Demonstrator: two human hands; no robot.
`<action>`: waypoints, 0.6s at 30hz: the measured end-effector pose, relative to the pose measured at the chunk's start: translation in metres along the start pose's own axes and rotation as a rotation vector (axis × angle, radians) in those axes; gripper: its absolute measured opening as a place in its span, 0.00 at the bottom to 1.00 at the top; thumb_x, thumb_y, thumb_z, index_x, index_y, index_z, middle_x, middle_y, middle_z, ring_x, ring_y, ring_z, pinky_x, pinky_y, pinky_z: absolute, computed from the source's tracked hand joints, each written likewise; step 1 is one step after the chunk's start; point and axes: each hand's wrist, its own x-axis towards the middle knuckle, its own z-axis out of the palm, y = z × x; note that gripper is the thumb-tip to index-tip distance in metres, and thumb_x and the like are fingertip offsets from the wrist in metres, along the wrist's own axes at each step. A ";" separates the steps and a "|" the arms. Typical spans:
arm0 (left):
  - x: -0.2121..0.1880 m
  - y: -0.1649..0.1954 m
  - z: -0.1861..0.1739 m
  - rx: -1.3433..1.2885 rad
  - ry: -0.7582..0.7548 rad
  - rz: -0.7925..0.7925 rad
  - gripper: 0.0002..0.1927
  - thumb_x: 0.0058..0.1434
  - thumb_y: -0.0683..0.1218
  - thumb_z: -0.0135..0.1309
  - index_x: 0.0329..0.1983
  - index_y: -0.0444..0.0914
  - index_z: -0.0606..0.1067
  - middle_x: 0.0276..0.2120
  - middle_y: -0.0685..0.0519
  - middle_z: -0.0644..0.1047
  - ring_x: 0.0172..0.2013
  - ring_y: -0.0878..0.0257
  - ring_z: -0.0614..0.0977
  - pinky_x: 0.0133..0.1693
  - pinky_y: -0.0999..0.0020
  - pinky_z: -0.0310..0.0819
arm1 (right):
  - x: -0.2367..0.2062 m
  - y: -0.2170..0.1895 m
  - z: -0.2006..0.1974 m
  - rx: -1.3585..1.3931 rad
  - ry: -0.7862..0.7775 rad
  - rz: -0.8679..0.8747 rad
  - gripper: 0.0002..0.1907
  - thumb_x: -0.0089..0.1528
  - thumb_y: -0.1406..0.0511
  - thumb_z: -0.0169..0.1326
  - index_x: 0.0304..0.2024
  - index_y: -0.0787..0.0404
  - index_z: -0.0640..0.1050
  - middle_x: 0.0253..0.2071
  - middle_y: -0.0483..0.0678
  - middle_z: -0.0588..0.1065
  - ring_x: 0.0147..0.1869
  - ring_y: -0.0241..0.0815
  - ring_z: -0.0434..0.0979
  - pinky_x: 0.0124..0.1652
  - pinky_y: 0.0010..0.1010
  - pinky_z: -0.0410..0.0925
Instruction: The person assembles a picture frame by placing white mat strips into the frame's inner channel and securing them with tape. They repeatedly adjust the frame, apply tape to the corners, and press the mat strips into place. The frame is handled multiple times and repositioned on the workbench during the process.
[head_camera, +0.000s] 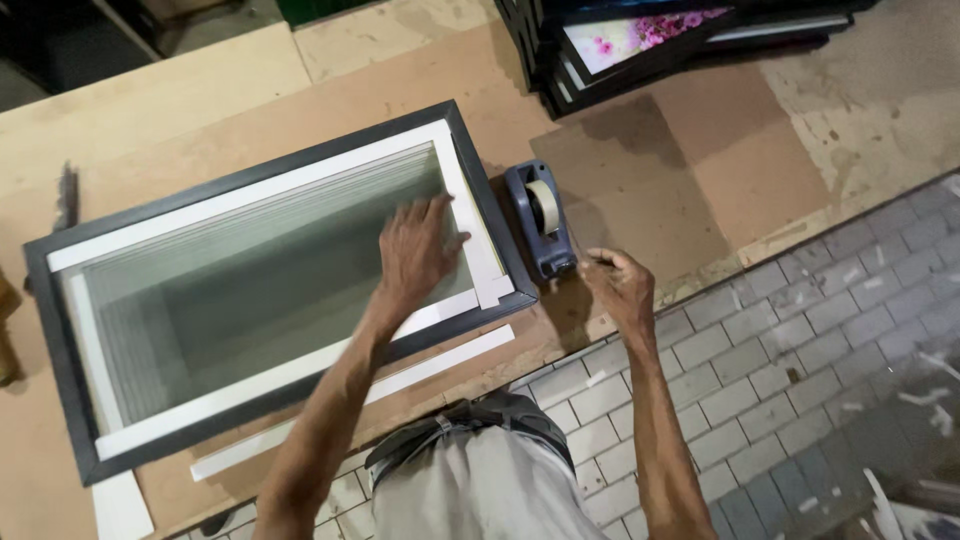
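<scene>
One dark picture frame (300, 160) lies face down on the counter (640, 170), its long side running left to right, with white strips set along its inner edges and glass (250, 290) in the middle. Left hand (415, 250) is flat on the glass near the frame's right end, fingers spread, grip released, thumb touching the white strip on the right side. Right hand (620, 285) sits at the counter's near edge, just beside the front of one blue-grey tape dispenser (540, 220); fingers pinched together, looks like a bit of tape end between them, but too small to be sure. One tape roll on the dispenser. Two loose white strips outside the frame: one long strip (360, 395) along the frame's near side, one short piece (120, 505) at the lower left. One stack of black frames (620, 50) at the counter's far end, top one showing pink flowers. Grey brick-pattern floor (800, 330) on the right.
</scene>
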 end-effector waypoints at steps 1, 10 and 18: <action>0.014 -0.012 -0.001 0.011 0.037 0.125 0.33 0.55 0.56 0.68 0.61 0.40 0.73 0.51 0.43 0.75 0.51 0.45 0.76 0.51 0.47 0.69 | 0.008 0.007 0.002 -0.006 0.004 0.025 0.19 0.64 0.64 0.61 0.53 0.71 0.78 0.40 0.52 0.81 0.42 0.35 0.81 0.40 0.22 0.74; 0.034 -0.059 0.024 -0.055 0.023 0.264 0.32 0.58 0.60 0.67 0.62 0.44 0.77 0.65 0.40 0.67 0.66 0.41 0.64 0.68 0.38 0.49 | 0.062 0.050 0.020 -0.059 -0.124 0.277 0.14 0.65 0.65 0.56 0.49 0.68 0.80 0.44 0.50 0.81 0.48 0.41 0.83 0.47 0.31 0.74; 0.029 -0.058 0.031 -0.101 0.071 0.228 0.31 0.60 0.60 0.66 0.62 0.43 0.77 0.66 0.40 0.66 0.69 0.43 0.63 0.71 0.40 0.47 | 0.080 0.047 0.016 0.018 -0.208 0.561 0.10 0.60 0.69 0.59 0.42 0.69 0.82 0.40 0.53 0.81 0.43 0.45 0.83 0.43 0.39 0.80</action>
